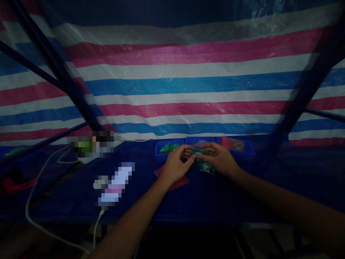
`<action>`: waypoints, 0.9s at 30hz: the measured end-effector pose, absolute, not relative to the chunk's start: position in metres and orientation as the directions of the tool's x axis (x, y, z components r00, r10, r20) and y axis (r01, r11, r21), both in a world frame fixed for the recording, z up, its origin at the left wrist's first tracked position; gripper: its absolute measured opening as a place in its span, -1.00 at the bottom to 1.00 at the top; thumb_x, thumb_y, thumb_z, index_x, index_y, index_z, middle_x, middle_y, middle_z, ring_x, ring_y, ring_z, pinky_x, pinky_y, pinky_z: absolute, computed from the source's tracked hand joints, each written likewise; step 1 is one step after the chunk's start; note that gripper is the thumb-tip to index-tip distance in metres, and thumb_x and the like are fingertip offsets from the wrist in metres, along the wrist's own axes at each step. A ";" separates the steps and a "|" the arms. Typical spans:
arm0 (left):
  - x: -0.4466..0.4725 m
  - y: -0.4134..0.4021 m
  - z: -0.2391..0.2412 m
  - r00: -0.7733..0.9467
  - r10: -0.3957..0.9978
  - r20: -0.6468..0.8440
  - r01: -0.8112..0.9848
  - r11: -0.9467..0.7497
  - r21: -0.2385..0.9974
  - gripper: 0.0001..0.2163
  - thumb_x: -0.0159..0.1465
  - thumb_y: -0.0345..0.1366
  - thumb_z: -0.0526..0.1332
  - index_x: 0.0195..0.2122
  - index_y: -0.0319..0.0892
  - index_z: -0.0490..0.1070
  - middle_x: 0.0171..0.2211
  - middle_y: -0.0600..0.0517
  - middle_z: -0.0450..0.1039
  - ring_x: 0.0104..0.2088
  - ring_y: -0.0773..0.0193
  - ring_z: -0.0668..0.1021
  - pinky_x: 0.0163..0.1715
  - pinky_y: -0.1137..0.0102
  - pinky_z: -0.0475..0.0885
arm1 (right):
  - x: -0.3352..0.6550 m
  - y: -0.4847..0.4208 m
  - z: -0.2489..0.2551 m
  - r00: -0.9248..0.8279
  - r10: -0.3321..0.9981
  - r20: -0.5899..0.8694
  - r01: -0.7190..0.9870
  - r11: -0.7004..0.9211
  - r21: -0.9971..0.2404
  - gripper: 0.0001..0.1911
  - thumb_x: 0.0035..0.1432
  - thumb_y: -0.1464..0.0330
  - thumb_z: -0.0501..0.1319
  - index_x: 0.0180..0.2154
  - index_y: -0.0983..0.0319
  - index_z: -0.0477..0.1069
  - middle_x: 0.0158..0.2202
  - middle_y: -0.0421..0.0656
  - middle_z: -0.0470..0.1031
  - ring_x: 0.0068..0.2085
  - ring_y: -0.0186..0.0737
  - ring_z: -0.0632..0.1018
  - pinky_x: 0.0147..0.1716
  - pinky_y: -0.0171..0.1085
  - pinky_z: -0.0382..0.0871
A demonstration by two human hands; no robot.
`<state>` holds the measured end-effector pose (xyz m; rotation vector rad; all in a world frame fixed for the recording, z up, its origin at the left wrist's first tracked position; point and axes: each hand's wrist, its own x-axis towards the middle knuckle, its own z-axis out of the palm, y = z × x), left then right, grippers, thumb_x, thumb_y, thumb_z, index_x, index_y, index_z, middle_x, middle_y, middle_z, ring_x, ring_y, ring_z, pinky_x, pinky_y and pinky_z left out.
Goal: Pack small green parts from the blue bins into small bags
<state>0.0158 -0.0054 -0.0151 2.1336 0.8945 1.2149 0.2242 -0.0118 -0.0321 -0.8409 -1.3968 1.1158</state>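
Between my two hands is a small green clear plastic bag [207,167], its lower part hanging below the fingers. My left hand [178,162] pinches its left side, thumb and fingertips together. From the other side my right hand [219,158] grips the bag, its fingers curled toward the left ones. Whether anything is inside the bag is too dark to tell. A red flat plastic bag [179,183] lies on the blue table under my left wrist. Just behind the hands stands a blue bin [161,157] with green bags in it.
A middle blue bin [199,139] and a right blue bin [249,151], the latter with a red packet, stand along the back. Left lie a pixelated phone [117,185] on a white cable [97,223] and a power strip [87,158]. Dark frame bars and a striped tarp [183,86] enclose the table.
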 end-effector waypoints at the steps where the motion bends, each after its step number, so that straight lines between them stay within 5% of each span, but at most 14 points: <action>1: 0.015 -0.006 -0.014 0.365 0.745 0.559 0.311 -0.663 0.681 -0.77 0.36 -0.29 0.28 0.03 -0.14 0.42 -0.16 -0.04 0.54 -0.20 0.21 0.61 -0.16 0.23 0.59 | 0.224 -0.011 -0.032 -0.120 0.938 0.325 -0.097 0.314 -0.944 -0.55 -0.05 0.26 0.55 -0.11 0.13 0.51 -0.18 -0.14 0.68 -0.14 -0.08 0.69 -0.03 -0.06 0.59; 7: 0.016 -0.016 -0.006 0.452 0.593 0.666 0.431 -0.799 0.419 -0.64 0.33 -0.27 0.34 0.15 -0.05 0.43 0.08 -0.09 0.44 0.06 0.10 0.54 0.08 0.09 0.52 | 0.223 -0.007 -0.033 -0.032 0.945 0.325 -0.078 0.321 -0.944 -0.53 -0.04 0.17 0.53 -0.13 0.13 0.43 -0.24 -0.14 0.64 -0.24 -0.09 0.67 -0.27 -0.14 0.62; 12: 0.017 -0.015 -0.009 0.524 0.545 0.655 0.407 -0.835 0.369 -0.61 0.33 -0.32 0.34 0.18 -0.05 0.43 0.13 -0.07 0.46 0.13 0.11 0.52 0.18 0.10 0.46 | 0.219 -0.014 -0.028 -0.117 0.938 0.325 -0.141 0.308 -0.941 -0.59 0.09 0.12 0.45 -0.08 0.11 0.47 -0.14 -0.14 0.62 -0.19 -0.15 0.65 -0.18 -0.15 0.59; 20: 0.013 -0.014 -0.002 0.415 0.620 0.666 0.436 -0.778 0.453 -0.78 0.43 -0.35 0.21 0.06 -0.04 0.52 -0.08 -0.03 0.55 -0.06 0.14 0.58 0.01 0.11 0.52 | 0.224 -0.019 -0.020 -0.143 0.883 0.446 0.043 0.456 -0.889 -0.70 0.21 0.06 0.35 -0.11 0.07 0.60 -0.15 -0.14 0.57 -0.15 -0.13 0.59 -0.18 -0.16 0.57; 27: 0.017 -0.010 -0.013 0.402 0.746 0.531 0.245 -0.646 0.723 -0.46 0.35 -0.35 0.31 0.33 -0.03 0.21 -0.16 0.00 0.58 -0.20 0.22 0.65 -0.10 0.22 0.60 | 0.224 -0.019 -0.023 -0.195 0.860 0.472 0.042 0.488 -0.872 -0.73 0.15 0.13 0.42 -0.11 0.03 0.61 -0.07 -0.12 0.55 -0.04 -0.05 0.60 0.00 -0.06 0.55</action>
